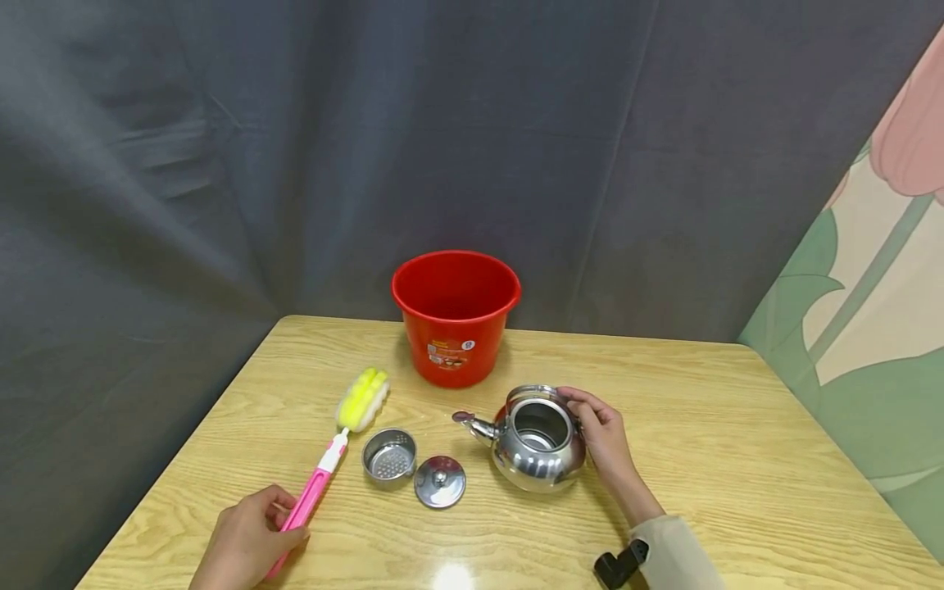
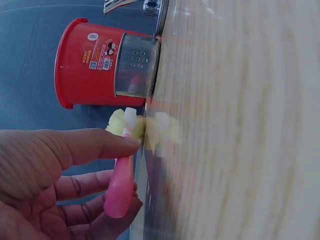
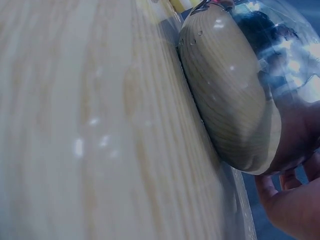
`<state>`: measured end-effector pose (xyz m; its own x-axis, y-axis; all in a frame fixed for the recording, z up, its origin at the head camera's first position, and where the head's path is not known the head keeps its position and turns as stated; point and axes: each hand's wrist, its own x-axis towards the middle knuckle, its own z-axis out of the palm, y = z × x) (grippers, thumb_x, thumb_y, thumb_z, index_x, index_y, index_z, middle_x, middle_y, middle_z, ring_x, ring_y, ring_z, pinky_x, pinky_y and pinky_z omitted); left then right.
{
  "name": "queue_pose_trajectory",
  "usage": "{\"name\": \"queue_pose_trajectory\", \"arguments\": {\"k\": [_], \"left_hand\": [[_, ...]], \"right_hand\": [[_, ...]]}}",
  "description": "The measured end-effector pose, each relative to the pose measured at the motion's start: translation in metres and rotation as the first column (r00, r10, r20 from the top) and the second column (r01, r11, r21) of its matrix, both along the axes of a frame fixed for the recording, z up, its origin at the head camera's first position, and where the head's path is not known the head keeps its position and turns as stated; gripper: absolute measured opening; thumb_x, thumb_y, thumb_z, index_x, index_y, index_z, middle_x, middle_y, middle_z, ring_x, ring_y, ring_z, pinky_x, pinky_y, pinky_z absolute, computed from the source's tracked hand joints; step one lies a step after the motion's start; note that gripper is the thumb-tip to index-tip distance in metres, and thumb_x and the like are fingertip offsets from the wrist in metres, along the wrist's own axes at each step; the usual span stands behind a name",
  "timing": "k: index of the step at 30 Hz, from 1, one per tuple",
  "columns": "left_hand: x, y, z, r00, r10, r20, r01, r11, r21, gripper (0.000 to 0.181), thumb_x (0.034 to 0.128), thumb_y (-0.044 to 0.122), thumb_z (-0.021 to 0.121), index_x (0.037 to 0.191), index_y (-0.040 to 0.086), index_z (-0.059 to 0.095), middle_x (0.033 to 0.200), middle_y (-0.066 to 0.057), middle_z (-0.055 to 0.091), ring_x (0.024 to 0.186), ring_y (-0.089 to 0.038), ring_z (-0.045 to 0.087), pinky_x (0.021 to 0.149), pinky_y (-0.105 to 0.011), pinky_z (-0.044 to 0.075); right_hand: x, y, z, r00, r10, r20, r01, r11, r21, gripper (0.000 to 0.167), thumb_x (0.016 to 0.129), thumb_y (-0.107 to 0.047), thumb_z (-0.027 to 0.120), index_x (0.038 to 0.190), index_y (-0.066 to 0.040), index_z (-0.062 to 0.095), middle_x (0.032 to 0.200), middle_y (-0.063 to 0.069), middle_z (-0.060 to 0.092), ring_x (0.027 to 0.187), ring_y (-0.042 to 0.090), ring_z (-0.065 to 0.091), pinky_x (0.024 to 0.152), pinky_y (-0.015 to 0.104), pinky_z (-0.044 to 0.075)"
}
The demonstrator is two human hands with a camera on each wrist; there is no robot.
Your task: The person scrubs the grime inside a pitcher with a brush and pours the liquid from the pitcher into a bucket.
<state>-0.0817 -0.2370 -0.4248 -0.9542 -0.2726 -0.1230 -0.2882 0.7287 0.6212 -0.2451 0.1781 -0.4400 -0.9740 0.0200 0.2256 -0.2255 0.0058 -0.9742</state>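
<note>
My left hand (image 1: 247, 533) holds the pink handle of a sponge bottle brush (image 1: 317, 483), thumb on one side and fingers on the other. Its yellow and white sponge head (image 1: 361, 400) points away, toward the bucket. On the right, my right hand (image 1: 601, 434) grips the side of a shiny steel teapot (image 1: 538, 459) near its handle; the teapot stands upright, lidless, its spout to the left. Fingers (image 3: 290, 185) touch the teapot's body in the right wrist view. A perforated strainer basket (image 1: 389, 456) and a round steel lid (image 1: 440, 482) lie between the hands.
A red bucket (image 1: 456, 348) stands upright at the back of the wooden table (image 1: 701, 410). Behind it hangs a dark grey curtain (image 1: 472, 123). A wall with painted flowers (image 1: 878, 287) is on the right. A black strap device (image 1: 621, 564) sits on the right wrist.
</note>
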Motion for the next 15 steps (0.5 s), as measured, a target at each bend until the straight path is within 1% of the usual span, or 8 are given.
{"name": "queue_pose_trajectory", "arguments": {"k": [3, 6, 11, 15], "left_hand": [[-0.0011, 0.0015, 0.0006, 1.0, -0.003, 0.027, 0.004, 1.0, -0.009, 0.031, 0.0714, 0.015, 0.085, 0.09, 0.004, 0.063, 0.068, 0.002, 0.054, 0.062, -0.016, 0.047, 0.053, -0.028, 0.038], [-0.0022, 0.0024, 0.0011, 0.999, -0.01, 0.034, 0.01, 1.0, -0.008, 0.03, 0.0713, 0.014, 0.085, 0.089, 0.003, 0.063, 0.068, 0.001, 0.054, 0.062, -0.016, 0.047, 0.053, -0.028, 0.039], [-0.0022, 0.0027, 0.0009, 0.999, -0.02, 0.03, 0.02, 1.0, 0.004, 0.029, 0.0695, 0.01, 0.085, 0.087, 0.004, 0.062, 0.069, 0.002, 0.054, 0.063, -0.016, 0.048, 0.054, -0.028, 0.039], [-0.0027, 0.002, -0.003, 0.998, -0.022, 0.057, 0.021, 1.0, 0.018, 0.031, 0.0693, 0.012, 0.085, 0.088, 0.005, 0.062, 0.069, 0.001, 0.053, 0.064, -0.017, 0.047, 0.056, -0.03, 0.039]], "right_hand": [[-0.0004, -0.0001, 0.0005, 1.0, 0.0, 0.003, 0.001, 1.0, -0.001, 0.029, 0.094, 0.001, 0.047, 0.116, 0.009, 0.064, 0.11, 0.001, 0.069, 0.104, 0.008, 0.06, 0.088, 0.021, 0.047], [-0.0006, 0.0, 0.0008, 1.0, -0.006, 0.005, 0.006, 1.0, -0.003, 0.029, 0.094, 0.001, 0.047, 0.115, 0.007, 0.065, 0.111, 0.003, 0.068, 0.104, 0.008, 0.06, 0.088, 0.021, 0.047], [-0.0006, 0.0005, 0.0007, 1.0, 0.001, 0.005, -0.001, 1.0, -0.008, 0.029, 0.094, 0.001, 0.047, 0.117, 0.009, 0.064, 0.108, -0.002, 0.069, 0.102, 0.008, 0.061, 0.086, 0.021, 0.048], [-0.0004, 0.0004, -0.0007, 1.0, 0.001, 0.001, -0.001, 1.0, -0.015, 0.029, 0.094, 0.001, 0.047, 0.116, 0.011, 0.063, 0.106, -0.004, 0.069, 0.102, 0.008, 0.061, 0.086, 0.021, 0.047]]}}
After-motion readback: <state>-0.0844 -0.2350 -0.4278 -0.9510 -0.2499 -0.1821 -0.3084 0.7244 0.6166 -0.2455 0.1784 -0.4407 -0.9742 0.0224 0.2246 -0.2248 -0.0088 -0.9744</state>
